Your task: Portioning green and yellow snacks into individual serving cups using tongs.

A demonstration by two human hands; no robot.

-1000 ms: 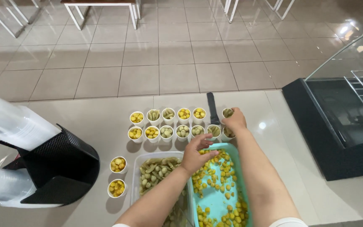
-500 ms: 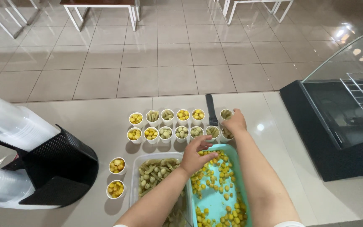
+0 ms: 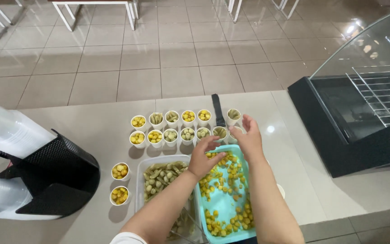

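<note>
Most small cups [image 3: 171,128] filled, teal tray [image 3: 224,208] half emptied of yellow pieces; my left hand [image 3: 205,158] and right hand [image 3: 250,138] hover apart, holding nothing visible.

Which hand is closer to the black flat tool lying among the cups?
Right. The right hand is just right of the black tool, beside the cups at its lower end. The left hand sits lower, over the teal tray, farther from it.
</note>
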